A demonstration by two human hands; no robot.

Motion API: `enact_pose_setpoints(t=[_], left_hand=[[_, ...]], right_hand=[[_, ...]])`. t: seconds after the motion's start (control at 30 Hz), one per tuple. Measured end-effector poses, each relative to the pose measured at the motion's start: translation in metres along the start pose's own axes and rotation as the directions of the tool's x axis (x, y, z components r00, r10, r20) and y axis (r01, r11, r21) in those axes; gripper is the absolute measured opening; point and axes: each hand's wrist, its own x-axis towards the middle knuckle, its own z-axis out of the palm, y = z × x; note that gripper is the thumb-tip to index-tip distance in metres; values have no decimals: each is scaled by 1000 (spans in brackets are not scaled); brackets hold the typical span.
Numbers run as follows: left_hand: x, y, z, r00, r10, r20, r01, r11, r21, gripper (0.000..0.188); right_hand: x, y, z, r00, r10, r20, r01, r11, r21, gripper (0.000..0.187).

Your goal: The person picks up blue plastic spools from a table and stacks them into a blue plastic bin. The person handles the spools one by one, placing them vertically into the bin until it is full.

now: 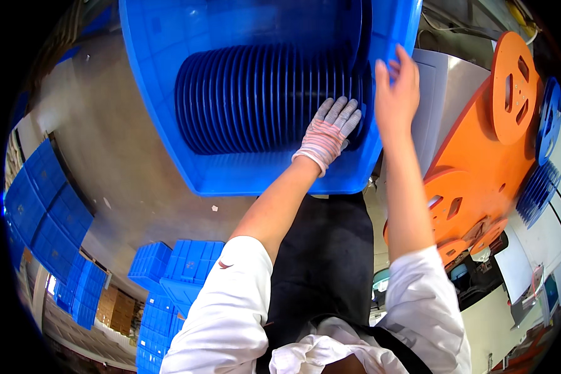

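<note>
A long row of thin dark-blue round discs [243, 100] stands on edge, packed side by side, inside a large blue plastic bin [230, 177]. My left hand [332, 131], in a pale glove with grey fingertips, lies on the right part of this row with its fingers stretched out. Bare and raised over the bin's right wall, my right hand [397, 93] has its fingers apart and nothing visible in it. Further back in the bin, another dark-blue disc [363, 31] stands on edge near the right wall, its upper part cut off by the picture's edge.
Right of the bin stands a grey-white panel [445, 93], with a large orange machine plate [474, 149] carrying round slotted orange discs [514, 87] beyond it. More blue discs [538, 193] sit at the far right. Blue crates [184, 268] are stacked at lower left, others [47, 212] further left.
</note>
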Motion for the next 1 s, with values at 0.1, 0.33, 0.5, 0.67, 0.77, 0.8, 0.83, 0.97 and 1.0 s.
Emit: enact_pose_setpoints(t=[0.1, 0.33, 0.5, 0.67, 0.77, 0.8, 0.83, 0.97, 1.0], left_hand=[[8, 3, -6, 1000, 21, 21, -20, 1000, -14, 75], [7, 2, -3, 1000, 26, 14, -26, 1000, -2, 74], [5, 0, -1, 994, -9, 107, 7, 1000, 21, 72], [3, 2, 4, 998, -5, 61, 4, 1000, 21, 72], [4, 4, 3, 998, -17, 64, 14, 999, 50, 73], [4, 5, 5, 998, -14, 55, 10, 998, 69, 74], [4, 5, 6, 999, -11, 47, 6, 996, 88, 74], [3, 2, 10, 999, -20, 49, 16, 996, 87, 74], [3, 2, 12, 999, -12, 52, 9, 998, 68, 73]], right_hand=[[67, 20, 40, 980, -197, -14, 186, 945, -270, 49], [93, 19, 43, 991, -106, 87, 135, 875, -465, 42], [25, -67, -46, 953, -292, -79, 232, 874, -427, 33], [-3, -96, -89, 936, -246, -254, 134, 912, -387, 31], [-7, -100, -103, 926, -221, -306, 67, 894, -442, 31], [-8, -101, -106, 921, -205, -331, 60, 915, -400, 31], [-9, -103, -109, 916, -188, -356, 53, 933, -357, 31], [-9, -89, -107, 907, -254, -337, 105, 909, -404, 32], [-10, -89, -105, 914, -261, -311, 102, 889, -446, 33]])
